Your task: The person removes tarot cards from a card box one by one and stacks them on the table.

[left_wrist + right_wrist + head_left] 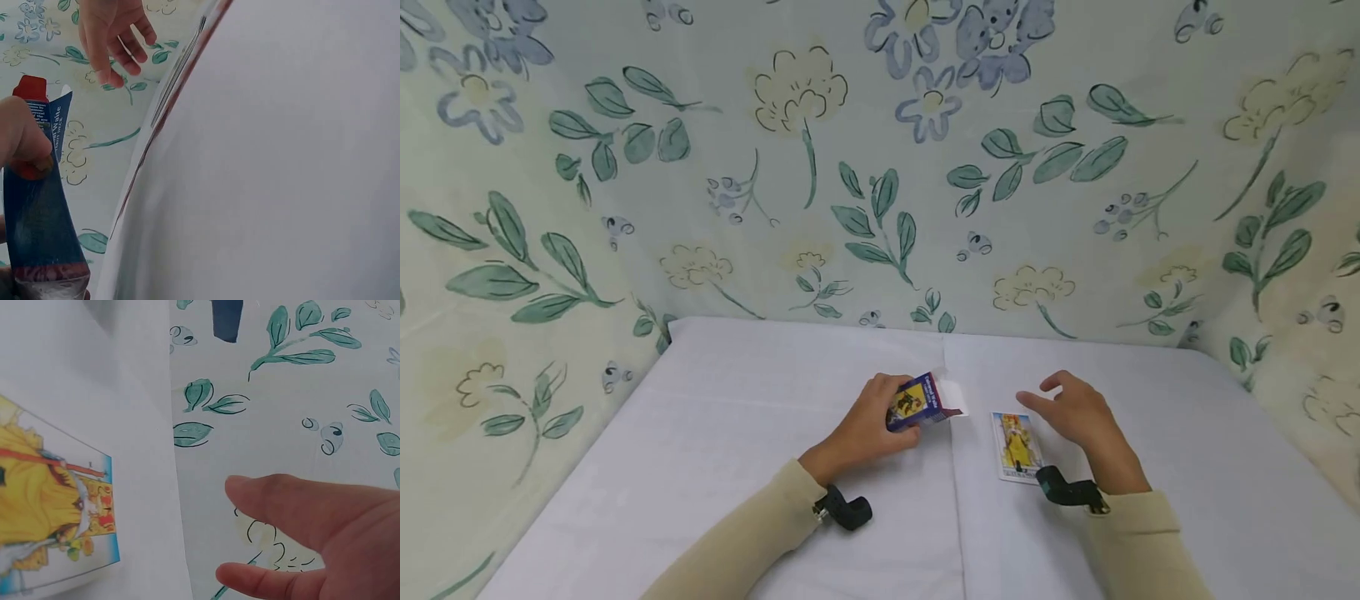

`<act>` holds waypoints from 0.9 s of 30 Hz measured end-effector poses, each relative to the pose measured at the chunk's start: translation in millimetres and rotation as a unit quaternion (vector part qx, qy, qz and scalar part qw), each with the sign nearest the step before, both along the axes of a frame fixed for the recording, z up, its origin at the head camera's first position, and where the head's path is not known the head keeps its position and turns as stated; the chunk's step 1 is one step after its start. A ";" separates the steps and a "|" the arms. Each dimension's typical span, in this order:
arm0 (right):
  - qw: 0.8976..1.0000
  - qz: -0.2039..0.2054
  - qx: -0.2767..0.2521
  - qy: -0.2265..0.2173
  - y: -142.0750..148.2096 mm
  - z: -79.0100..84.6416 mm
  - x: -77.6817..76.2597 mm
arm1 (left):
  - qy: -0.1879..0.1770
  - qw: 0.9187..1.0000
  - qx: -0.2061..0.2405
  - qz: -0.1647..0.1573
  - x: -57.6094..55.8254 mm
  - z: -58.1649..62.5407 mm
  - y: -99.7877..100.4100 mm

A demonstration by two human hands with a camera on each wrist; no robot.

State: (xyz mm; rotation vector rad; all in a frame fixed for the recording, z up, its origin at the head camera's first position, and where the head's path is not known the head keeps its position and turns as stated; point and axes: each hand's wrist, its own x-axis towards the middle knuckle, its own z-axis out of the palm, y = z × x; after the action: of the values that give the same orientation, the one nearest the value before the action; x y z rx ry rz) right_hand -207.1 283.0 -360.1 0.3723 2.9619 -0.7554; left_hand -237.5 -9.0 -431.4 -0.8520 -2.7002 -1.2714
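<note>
1 card (1017, 446) lies face-up on the table (700, 450) beside the relaxed, empty right hand (1075, 414); left hand (868, 425) fingers grip the open card box (917, 402), likely mid-deal, next draw needs a steady pinch.

A makeshift recording booth: flowered cloth (880, 167) hangs as walls on three sides of a white-covered worktop (715, 433).

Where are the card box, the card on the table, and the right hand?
card box (916, 402), head view, on its yellow and blue front face
card (1017, 446), head view, on its yellow picture
right hand (1075, 410), head view, on its back
</note>
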 end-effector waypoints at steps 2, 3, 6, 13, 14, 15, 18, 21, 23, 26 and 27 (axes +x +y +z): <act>1.000 -0.004 -0.006 -0.001 3.1 2.1 0.5 | 0.001 1.000 -0.017 0.014 -4.4 3.2 -4.2; 1.000 -0.005 -0.007 -0.001 4.5 2.7 0.4 | 0.003 0.999 -0.026 0.022 -6.8 4.2 -6.7; 1.000 -0.006 -0.012 0.005 6.9 3.2 0.6 | 0.006 0.998 -0.053 0.040 -14.0 5.4 -15.8; 1.000 -0.011 -0.014 0.014 14.0 4.2 3.9 | 0.036 0.992 -0.105 0.052 -22.5 8.7 -39.0; 1.000 -0.012 -0.014 0.016 15.2 4.0 4.0 | 0.041 0.991 -0.111 0.055 -23.2 9.4 -42.6; 1.000 -0.012 -0.014 0.017 16.2 4.1 4.2 | 0.044 0.991 -0.116 0.058 -23.5 10.2 -46.1; 1.000 -0.012 -0.017 0.022 18.9 5.2 5.3 | 0.047 0.988 -0.132 0.067 -24.2 12.1 -56.2; 0.999 -0.016 -0.018 0.029 22.5 4.9 5.3 | 0.046 0.986 -0.143 0.071 -24.7 13.2 -64.3; 0.999 -0.024 -0.018 0.038 26.1 2.3 3.1 | 0.044 0.985 -0.149 0.074 -25.5 12.8 -68.7; 0.998 -0.026 -0.018 0.046 30.8 -1.0 -0.3 | 0.039 0.984 -0.158 0.080 -26.9 11.2 -73.9; 0.998 -0.025 -0.018 0.045 31.2 -0.5 -0.5 | 0.035 0.983 -0.160 0.082 -27.3 10.5 -75.3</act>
State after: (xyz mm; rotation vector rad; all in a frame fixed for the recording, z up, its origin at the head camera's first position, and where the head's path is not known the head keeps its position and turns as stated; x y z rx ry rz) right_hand -207.7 314.3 -360.6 0.4230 3.0286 -0.8532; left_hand -264.8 -84.4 -420.9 -0.6617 -2.8901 -0.7719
